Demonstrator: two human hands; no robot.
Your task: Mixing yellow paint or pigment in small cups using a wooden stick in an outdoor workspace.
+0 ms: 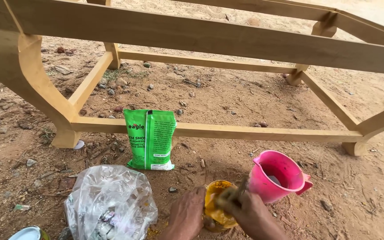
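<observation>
Steadying a yellow tin (217,205) on the sandy ground, the left hand (186,214) cups its side while the right hand (250,214) grips a blurred stick-like tool (235,193) over its mouth. Pink jug (279,175) just beside – green pouch (150,139) propped against the wooden sofa frame (210,38)

Pouch (150,138) behind bag (110,202), left of jug (279,175)

A wooden frame (210,38), green pouch (150,138), pink jug (280,175) and plastic bag (110,202) on dirt.

Left hand (186,214) cupped, fingers curled, knuckles up. Right hand (250,214) fisted, gripping, close beside the left.
</observation>
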